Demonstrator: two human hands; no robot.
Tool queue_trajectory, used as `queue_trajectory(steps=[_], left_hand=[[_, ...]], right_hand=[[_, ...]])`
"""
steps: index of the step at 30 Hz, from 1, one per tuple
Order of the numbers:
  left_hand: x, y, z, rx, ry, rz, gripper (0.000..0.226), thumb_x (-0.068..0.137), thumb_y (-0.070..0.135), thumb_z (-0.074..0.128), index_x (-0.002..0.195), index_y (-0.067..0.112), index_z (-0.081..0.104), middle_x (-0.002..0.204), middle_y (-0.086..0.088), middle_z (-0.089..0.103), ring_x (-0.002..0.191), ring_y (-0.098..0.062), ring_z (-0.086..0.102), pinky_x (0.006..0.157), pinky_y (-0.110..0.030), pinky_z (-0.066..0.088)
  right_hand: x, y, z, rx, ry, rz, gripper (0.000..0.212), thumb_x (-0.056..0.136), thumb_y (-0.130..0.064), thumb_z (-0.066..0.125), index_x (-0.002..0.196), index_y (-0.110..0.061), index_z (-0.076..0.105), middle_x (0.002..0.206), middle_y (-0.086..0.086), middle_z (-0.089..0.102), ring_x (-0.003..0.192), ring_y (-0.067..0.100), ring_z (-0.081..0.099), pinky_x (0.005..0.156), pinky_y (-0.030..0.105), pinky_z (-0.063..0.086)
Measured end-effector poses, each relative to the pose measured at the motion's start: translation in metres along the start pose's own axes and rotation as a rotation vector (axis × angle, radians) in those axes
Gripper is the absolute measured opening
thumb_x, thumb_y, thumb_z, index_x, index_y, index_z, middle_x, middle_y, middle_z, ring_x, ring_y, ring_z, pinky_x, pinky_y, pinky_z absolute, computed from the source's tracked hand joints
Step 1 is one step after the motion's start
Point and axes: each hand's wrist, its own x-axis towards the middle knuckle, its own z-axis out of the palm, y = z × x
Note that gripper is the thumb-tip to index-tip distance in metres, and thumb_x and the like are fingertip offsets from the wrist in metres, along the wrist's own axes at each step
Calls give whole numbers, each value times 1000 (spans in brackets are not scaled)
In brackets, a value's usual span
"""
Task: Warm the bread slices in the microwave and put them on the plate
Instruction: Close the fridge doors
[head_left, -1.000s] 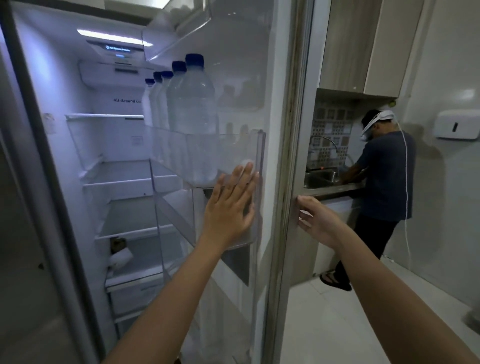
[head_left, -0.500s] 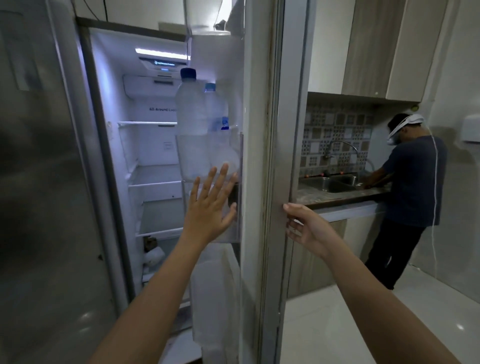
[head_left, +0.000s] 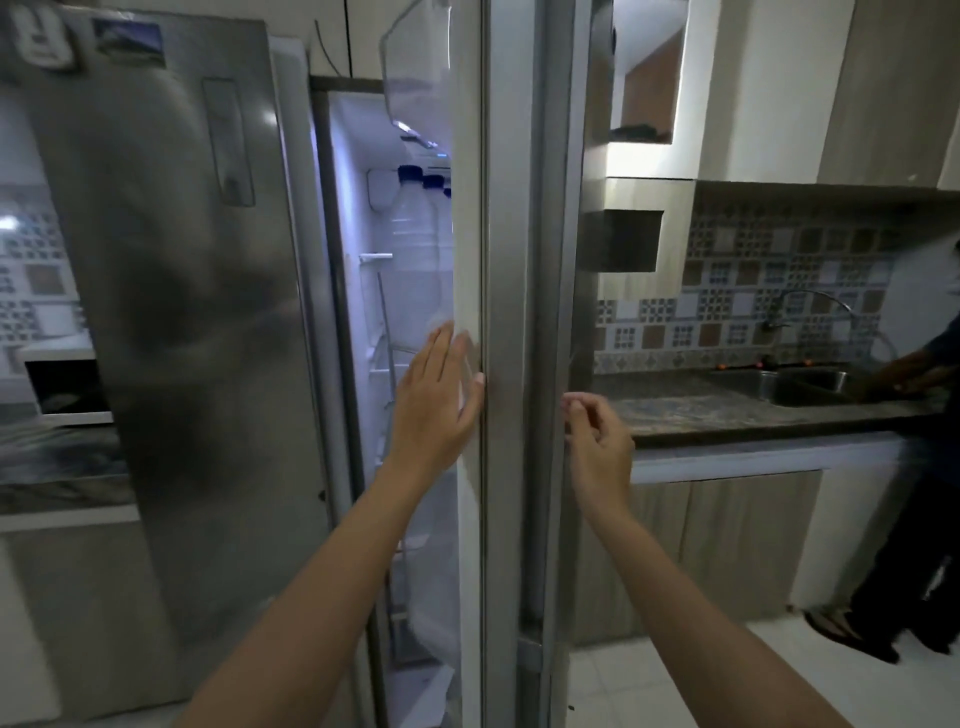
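The left hand (head_left: 439, 402) lies flat and open, fingers spread, against the inner edge of the fridge door (head_left: 511, 322), holding nothing. The right hand (head_left: 597, 441) hangs loosely curled just off the door's outer edge, empty; half a second ago it gripped that edge. The door has swung nearer to shut, so only a thin lit strip of interior and the water bottles (head_left: 418, 228) shows. Bread slices and plate are out of view. To the right, a dark counter (head_left: 701, 410), a sink (head_left: 800, 384), a patterned tile wall (head_left: 769, 270) and another person (head_left: 919, 374).
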Motion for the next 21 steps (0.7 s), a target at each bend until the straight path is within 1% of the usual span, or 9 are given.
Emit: queue_trajectory(steps=[1, 3, 6, 8, 11, 13, 15, 18, 21], left_hand=[[3, 2, -1, 9, 45, 40, 55, 97, 37, 37, 146, 15, 26, 157, -2, 18, 146, -13, 10, 119, -32, 12], [12, 6, 0, 55, 124, 110, 57, 96, 35, 37, 147, 12, 26, 157, -5, 19, 146, -14, 8, 120, -33, 9], [30, 9, 8, 162, 225, 188, 58, 94, 32, 39, 145, 9, 27, 155, -10, 23, 145, -18, 10, 120, -36, 7], [44, 7, 16, 228, 232, 232, 58, 93, 30, 42, 145, 8, 29, 154, -11, 24, 145, -16, 9, 120, -35, 4], [68, -4, 30, 397, 208, 287, 59, 90, 27, 48, 143, 7, 33, 152, -11, 31, 143, -13, 12, 119, -37, 2], [80, -14, 40, 513, 185, 248, 63, 87, 27, 51, 144, 7, 33, 153, -9, 31, 143, -12, 11, 118, -38, -3], [88, -27, 50, 635, 197, 181, 67, 85, 27, 50, 146, 8, 29, 155, -8, 26, 144, -14, 5, 118, -39, -9], [96, -48, 64, 728, 266, 113, 67, 85, 28, 46, 147, 9, 27, 156, -8, 22, 146, -17, -6, 119, -40, -7], [103, -67, 71, 760, 334, 64, 66, 84, 27, 48, 146, 9, 31, 155, -8, 25, 145, -21, 4, 119, -40, 0]], right_hand=[[5, 4, 6, 6, 31, -11, 16, 96, -17, 46, 98, -24, 61, 99, -2, 63, 95, 12, 59, 86, 35, 51], [19, 13, 17, 3, 38, -21, 19, 97, -17, 45, 107, -26, 59, 107, -4, 59, 101, 10, 56, 90, 34, 50], [45, 25, 33, -22, -57, -81, 27, 97, -14, 45, 122, -17, 55, 118, -2, 53, 110, 9, 51, 96, 27, 43], [64, 30, 46, -65, -148, -140, 32, 96, -15, 46, 128, -15, 51, 127, 0, 49, 116, 9, 46, 99, 24, 37], [96, 40, 66, -183, -221, -246, 40, 95, -18, 50, 135, -17, 46, 141, 3, 39, 130, 17, 34, 108, 25, 25], [117, 45, 78, -284, -228, -325, 47, 93, -20, 52, 139, -17, 41, 149, 3, 30, 136, 20, 24, 110, 24, 17], [136, 51, 87, -357, -290, -398, 54, 92, -22, 54, 143, -18, 35, 153, 4, 23, 139, 22, 19, 111, 24, 13], [162, 66, 97, -393, -413, -489, 60, 92, -22, 54, 146, -21, 27, 156, 3, 17, 142, 23, 15, 115, 29, 11], [185, 82, 109, -405, -421, -547, 62, 92, -21, 53, 147, -20, 25, 157, 2, 16, 143, 25, 15, 115, 31, 13]])
